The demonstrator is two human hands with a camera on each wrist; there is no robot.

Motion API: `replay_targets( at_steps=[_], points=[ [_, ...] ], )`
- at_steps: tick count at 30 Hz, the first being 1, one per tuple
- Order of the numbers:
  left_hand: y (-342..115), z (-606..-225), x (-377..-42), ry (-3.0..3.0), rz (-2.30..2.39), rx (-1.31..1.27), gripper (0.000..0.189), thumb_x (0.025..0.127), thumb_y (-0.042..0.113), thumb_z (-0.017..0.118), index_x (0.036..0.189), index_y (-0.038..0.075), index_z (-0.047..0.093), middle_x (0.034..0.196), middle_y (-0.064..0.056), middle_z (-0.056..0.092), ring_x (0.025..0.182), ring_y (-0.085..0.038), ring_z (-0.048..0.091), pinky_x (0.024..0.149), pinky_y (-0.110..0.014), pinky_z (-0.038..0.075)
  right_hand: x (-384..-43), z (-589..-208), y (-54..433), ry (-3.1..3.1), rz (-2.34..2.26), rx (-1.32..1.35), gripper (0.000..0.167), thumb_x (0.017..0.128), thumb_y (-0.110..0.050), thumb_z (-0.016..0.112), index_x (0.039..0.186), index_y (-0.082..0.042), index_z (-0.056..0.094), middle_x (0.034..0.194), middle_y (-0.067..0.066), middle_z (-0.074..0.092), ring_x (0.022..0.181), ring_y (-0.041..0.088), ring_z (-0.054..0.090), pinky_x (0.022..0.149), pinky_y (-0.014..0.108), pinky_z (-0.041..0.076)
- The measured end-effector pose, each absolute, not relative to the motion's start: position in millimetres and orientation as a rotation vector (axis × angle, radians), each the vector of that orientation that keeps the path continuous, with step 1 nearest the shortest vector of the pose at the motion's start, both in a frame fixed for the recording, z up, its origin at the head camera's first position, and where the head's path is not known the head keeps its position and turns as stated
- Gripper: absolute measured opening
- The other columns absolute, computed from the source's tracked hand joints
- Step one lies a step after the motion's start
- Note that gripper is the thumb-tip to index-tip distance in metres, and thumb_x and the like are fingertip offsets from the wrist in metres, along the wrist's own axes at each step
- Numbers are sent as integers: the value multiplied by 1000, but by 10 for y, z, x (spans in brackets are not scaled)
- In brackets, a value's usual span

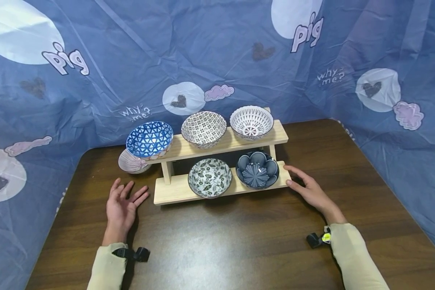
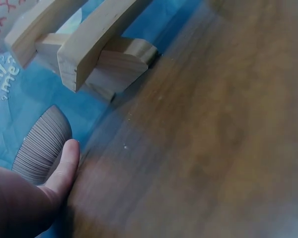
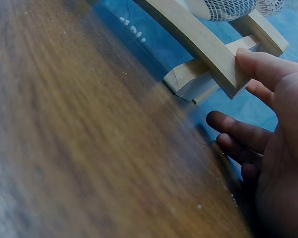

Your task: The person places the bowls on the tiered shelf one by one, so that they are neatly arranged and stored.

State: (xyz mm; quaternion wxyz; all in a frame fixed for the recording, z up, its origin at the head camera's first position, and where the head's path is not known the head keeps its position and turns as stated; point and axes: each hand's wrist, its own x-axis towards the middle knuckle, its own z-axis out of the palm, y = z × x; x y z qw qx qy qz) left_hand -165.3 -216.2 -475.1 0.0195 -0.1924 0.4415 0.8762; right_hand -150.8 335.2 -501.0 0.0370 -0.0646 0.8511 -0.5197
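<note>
A two-tier wooden stand (image 1: 222, 147) holds several patterned bowls. My right hand (image 1: 309, 193) is at the right end of its lower board, with the thumb (image 3: 251, 62) on the board's edge and the index finger behind, pinching it. The other fingers hang free below the board. Closest to that hand on the lower tier is a dark blue petal-shaped bowl (image 1: 258, 171). My left hand (image 1: 121, 207) is open over the table, palm turned up and fingers spread, left of the stand. Just beyond it sits a small pinkish ribbed bowl (image 1: 132, 162), partly under a blue triangle-patterned bowl (image 1: 150, 139).
A green leaf-patterned bowl (image 1: 210, 178) stands on the lower tier. Above are a brown-patterned bowl (image 1: 204, 129) and a white bowl with dark marks (image 1: 251, 122). The brown wooden table (image 1: 217, 241) meets a blue printed cloth (image 1: 217, 52) at the back and sides.
</note>
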Motion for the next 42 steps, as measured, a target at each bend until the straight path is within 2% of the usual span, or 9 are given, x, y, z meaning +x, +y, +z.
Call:
replay_targets(
  at_steps=[4, 7, 16, 23, 28, 31, 35, 42],
  points=[
    [-2171, -4758, -1720, 1345, 2737, -620, 53, 107, 27, 33, 155, 37, 11, 160, -2, 18, 109, -28, 69, 93, -40, 61, -1505, -4998, 3348, 2605, -1599, -197, 52, 102, -22, 58, 150, -8, 43, 157, 21, 40, 143, 39, 35, 120, 65, 22],
    [-2178, -4772, -1764, 1321, 2754, -639, 53, 107, 28, 33, 155, 38, 12, 164, -2, 14, 110, -29, 68, 92, -41, 61, -1507, -4996, 3343, 2610, -1592, -193, 52, 102, -23, 58, 150, -8, 44, 157, 21, 41, 143, 39, 36, 120, 64, 23],
    [-2179, -4779, -1858, 1274, 2793, -670, 49, 107, 27, 33, 151, 39, 16, 165, -2, 11, 108, -31, 67, 92, -43, 61, -1505, -5008, 3352, 2606, -1581, -182, 53, 102, -24, 57, 150, -8, 43, 157, 21, 39, 143, 39, 36, 120, 64, 23],
    [-2186, -4793, -1958, 1200, 2845, -656, 50, 107, 24, 34, 151, 39, 16, 164, -1, 9, 104, -34, 68, 88, -44, 61, -1501, -5015, 3347, 2624, -1573, -188, 52, 103, -24, 56, 151, -11, 43, 157, 17, 42, 134, 20, 42, 116, 54, 31],
    [-2162, -4792, -2001, 1193, 2861, -664, 48, 107, 24, 38, 148, 40, 20, 151, 2, 18, 102, -35, 67, 89, -44, 61, -1501, -5006, 3347, 2617, -1579, -195, 52, 103, -23, 56, 151, -9, 43, 157, 18, 41, 139, 32, 40, 117, 57, 29],
    [-2147, -4791, -2030, 1199, 2862, -646, 49, 107, 22, 36, 149, 41, 19, 150, 3, 20, 100, -34, 69, 88, -44, 62, -1503, -5003, 3350, 2613, -1579, -195, 53, 102, -22, 56, 151, -9, 42, 158, 18, 40, 140, 37, 38, 117, 59, 29],
    [-2136, -4794, -2070, 1205, 2861, -620, 53, 107, 20, 33, 152, 42, 15, 156, 3, 20, 97, -34, 70, 85, -43, 63, -1504, -5002, 3352, 2613, -1582, -197, 52, 102, -22, 57, 151, -9, 42, 158, 18, 40, 140, 36, 38, 117, 59, 28],
    [-2141, -4838, -2145, 1184, 2872, -579, 61, 106, 20, 37, 155, 44, 10, 165, 2, 13, 97, -35, 71, 85, -45, 63, -1510, -5035, 3359, 2622, -1587, -214, 52, 103, -23, 56, 151, -10, 43, 156, 18, 42, 136, 26, 41, 116, 57, 29]
  ],
)
